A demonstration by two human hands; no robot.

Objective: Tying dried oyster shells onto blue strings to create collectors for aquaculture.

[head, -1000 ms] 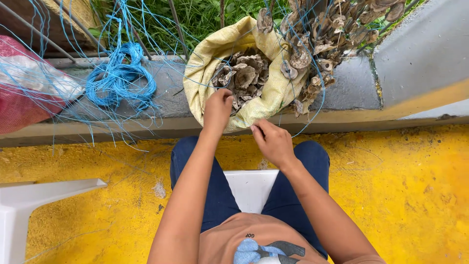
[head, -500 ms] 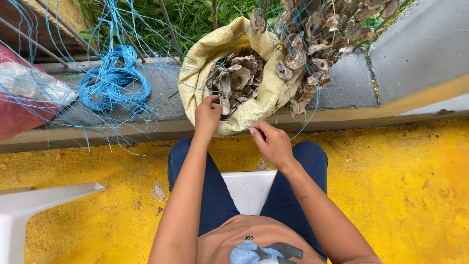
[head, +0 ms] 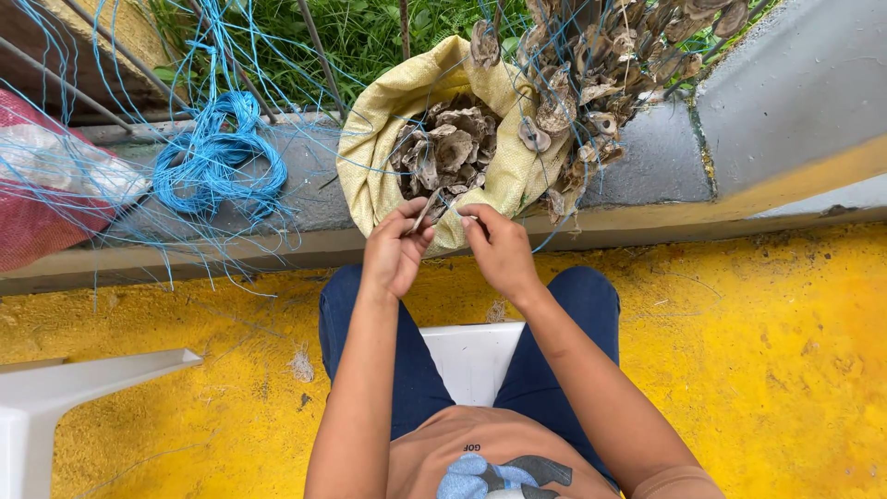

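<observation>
Down in the head view, the person is sitting on a white chair (head: 473,356) over a yellow floor (head: 739,370). The left hand (head: 395,249) is pinching an oyster shell (head: 427,209) between thumb and fingers, just at the lip of a yellow woven sack (head: 388,120) that is lying open on a grey concrete ledge (head: 637,157) and holding more shells. The right hand (head: 499,248) is curling its fingers close beside the shell, seemingly gripping a thin blue string (head: 554,231), though the grip is too small to tell. A strung cluster of shells (head: 591,83) is hanging right of the sack. A coil of blue rope (head: 217,157) is resting on the ledge, well left.
</observation>
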